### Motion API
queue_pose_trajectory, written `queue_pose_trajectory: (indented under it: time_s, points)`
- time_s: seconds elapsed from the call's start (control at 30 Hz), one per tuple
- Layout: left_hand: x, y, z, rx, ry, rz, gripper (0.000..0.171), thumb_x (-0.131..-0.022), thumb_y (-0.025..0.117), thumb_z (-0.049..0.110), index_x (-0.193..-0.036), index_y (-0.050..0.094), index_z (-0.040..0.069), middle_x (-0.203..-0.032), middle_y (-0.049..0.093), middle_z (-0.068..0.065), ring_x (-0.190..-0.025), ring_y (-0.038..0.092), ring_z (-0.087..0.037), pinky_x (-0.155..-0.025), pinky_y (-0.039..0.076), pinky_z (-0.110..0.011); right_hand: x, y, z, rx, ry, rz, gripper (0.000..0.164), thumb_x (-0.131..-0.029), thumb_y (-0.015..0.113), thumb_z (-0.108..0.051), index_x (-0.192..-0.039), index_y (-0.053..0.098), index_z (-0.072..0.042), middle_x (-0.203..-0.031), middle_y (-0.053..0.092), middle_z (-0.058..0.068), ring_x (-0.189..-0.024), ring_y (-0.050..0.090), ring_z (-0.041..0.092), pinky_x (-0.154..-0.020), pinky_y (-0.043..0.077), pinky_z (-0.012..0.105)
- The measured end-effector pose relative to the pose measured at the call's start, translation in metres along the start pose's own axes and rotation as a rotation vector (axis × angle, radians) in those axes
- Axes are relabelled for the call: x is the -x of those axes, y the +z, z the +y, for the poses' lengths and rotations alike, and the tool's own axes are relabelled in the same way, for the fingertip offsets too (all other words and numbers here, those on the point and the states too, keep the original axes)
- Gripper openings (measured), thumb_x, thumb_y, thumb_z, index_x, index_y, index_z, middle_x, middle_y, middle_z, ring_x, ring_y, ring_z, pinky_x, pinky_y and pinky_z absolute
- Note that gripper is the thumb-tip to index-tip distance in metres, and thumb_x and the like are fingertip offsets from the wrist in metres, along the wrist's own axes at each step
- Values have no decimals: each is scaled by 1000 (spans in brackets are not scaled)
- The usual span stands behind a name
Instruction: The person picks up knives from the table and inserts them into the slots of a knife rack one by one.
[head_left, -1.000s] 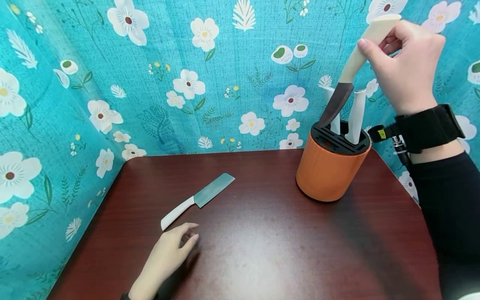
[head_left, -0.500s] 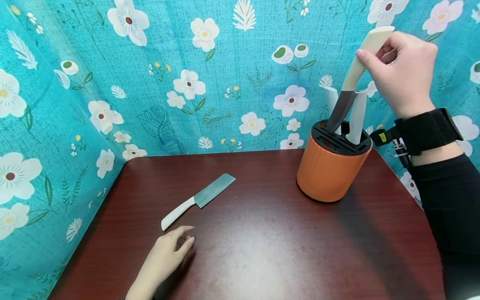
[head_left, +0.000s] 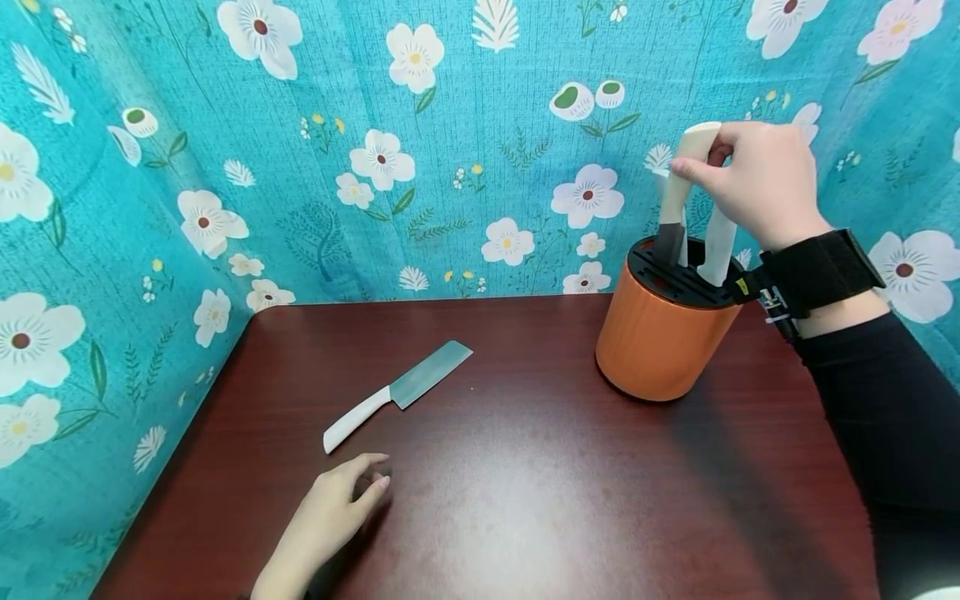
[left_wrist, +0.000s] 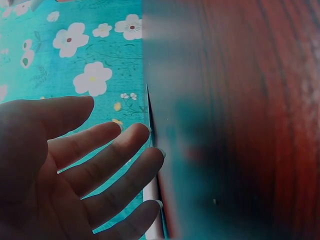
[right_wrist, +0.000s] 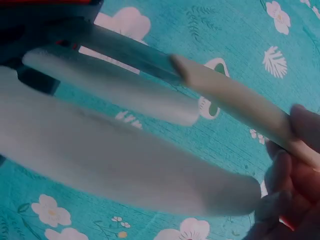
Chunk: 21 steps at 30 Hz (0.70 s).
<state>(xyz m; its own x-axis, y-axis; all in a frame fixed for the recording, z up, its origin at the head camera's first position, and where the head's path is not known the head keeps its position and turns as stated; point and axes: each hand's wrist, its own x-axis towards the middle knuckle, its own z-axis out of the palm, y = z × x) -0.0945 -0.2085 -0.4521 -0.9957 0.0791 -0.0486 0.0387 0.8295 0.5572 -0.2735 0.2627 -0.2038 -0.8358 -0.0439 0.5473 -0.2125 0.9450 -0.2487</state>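
Observation:
At the back right stands an orange knife block (head_left: 660, 350) with a black slotted top. My right hand (head_left: 765, 179) pinches the cream handle of a knife (head_left: 678, 187) near its end; the dark blade is mostly down inside a slot. Two white handles (right_wrist: 115, 90) of other knives stick up beside it. On the table's left side a cleaver (head_left: 431, 375) with a white handle and greenish blade lies flat. Just below its handle my left hand (head_left: 322, 508) hovers or rests with relaxed fingers, holding nothing; the left wrist view shows its loosely bent fingers (left_wrist: 115, 160).
The dark red-brown table (head_left: 510, 467) reaches to a turquoise floral cloth (head_left: 450, 167) hanging behind and at the left. A black wrist strap with a camera (head_left: 817, 271) sits close to the block's right rim.
The right hand has moved down and left, sinking the cream-handled knife's blade into the block and turning it more upright. The left hand has drawn back slightly; the cleaver has stayed put.

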Motion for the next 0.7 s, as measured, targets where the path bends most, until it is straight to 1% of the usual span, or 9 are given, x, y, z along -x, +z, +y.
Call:
queue_pose_trajectory:
  time_s: [0.07, 0.13, 0.2, 0.37, 0.43, 0.57, 0.63, 0.7]
  points:
    - [0, 0, -1, 4, -7, -8, 29, -98, 67, 23, -126, 68, 17, -97, 71, 10, -83, 59, -2, -75, 52, -26, -1, 3, 0, 22, -4, -42, 42, -97, 66, -42, -83, 60, -3, -69, 57, 15, -62, 42, 26, -53, 29, 39]
    - [-1, 0, -2, 7, -10, -12, 29, -98, 67, 23, -127, 67, 16, -97, 71, 10, -82, 59, -2, -75, 51, -25, 0, 6, 0, 43, -19, -67, 42, -96, 68, -41, -80, 60, -3, -65, 54, 13, -63, 43, 28, -54, 30, 39]
    - [-1, 0, -2, 10, -11, -15, 29, -98, 66, 22, -127, 67, 16, -97, 71, 9, -80, 58, -2, -74, 51, -25, 1, 9, -1, 55, -32, -76, 40, -96, 69, -38, -85, 64, 0, -68, 54, 15, -69, 47, 31, -59, 33, 42]
    - [-1, 1, -3, 2, -15, -21, 29, -99, 66, 23, -127, 67, 15, -99, 71, 8, -81, 59, -3, -75, 51, -26, 3, 10, -1, 56, -51, -67, 38, -96, 69, -32, -107, 72, 4, -89, 63, 25, -91, 50, 41, -77, 37, 54]
    - [-2, 0, -4, -3, -9, -16, 29, -99, 66, 23, -127, 67, 16, -100, 72, 7, -84, 60, -3, -76, 52, -28, 4, 10, -1, 61, -53, -63, 39, -96, 69, -33, -108, 72, 4, -93, 64, 26, -94, 50, 42, -80, 38, 57]
    - [-1, -4, -6, -9, 7, 3, 30, -99, 66, 24, -127, 67, 15, -103, 72, 6, -86, 61, -5, -78, 52, -30, 7, 7, -4, 60, -37, -59, 40, -98, 65, -35, -112, 72, 2, -105, 64, 27, -100, 50, 44, -83, 39, 59]
    - [-1, -6, -8, -21, 14, 18, 30, -99, 66, 24, -128, 67, 14, -104, 72, 5, -89, 62, -7, -79, 52, -32, 10, 6, -7, 47, -29, -32, 39, -99, 64, -34, -115, 72, 1, -112, 62, 27, -106, 49, 46, -86, 40, 60]
    - [-2, -10, -10, -42, 24, 39, 31, -99, 65, 24, -128, 67, 13, -106, 73, 2, -92, 64, -10, -81, 53, -36, 15, 4, -13, 33, -40, 18, 37, -100, 64, -30, -116, 71, 2, -116, 61, 28, -110, 49, 47, -88, 40, 60]
